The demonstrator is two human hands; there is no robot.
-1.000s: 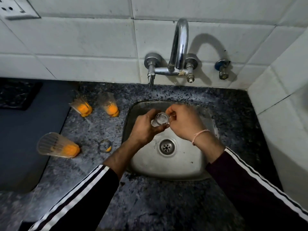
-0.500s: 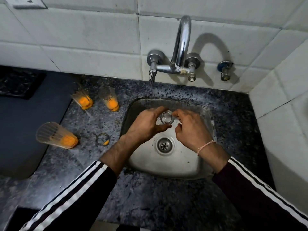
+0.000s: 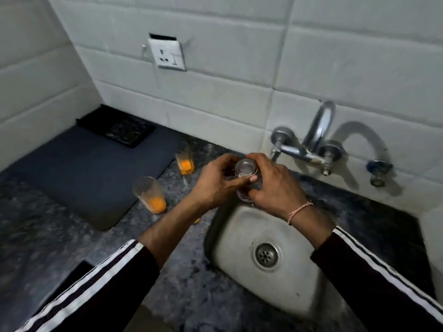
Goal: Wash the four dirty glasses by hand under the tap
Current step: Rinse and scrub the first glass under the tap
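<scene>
Above the steel sink's (image 3: 242, 238) far rim: left hand (image 3: 213, 185) and right hand (image 3: 275, 188), fingers wrapped round a clear round glass (image 3: 245, 168). Two ribbed orange-bottomed glasses (image 3: 149, 194) stand on the speckled worktop (image 3: 182, 279).

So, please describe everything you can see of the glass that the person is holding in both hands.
The held glass is small, clear and looks like real glass, with no orange residue visible, unlike the glasses on the counter. It is tilted, its round open mouth turned toward the camera. The left hand grips it from the left with the thumb across its front; the right hand wraps its right side and lower end. It is held above the sink's far left edge. No running water is visible.
</scene>
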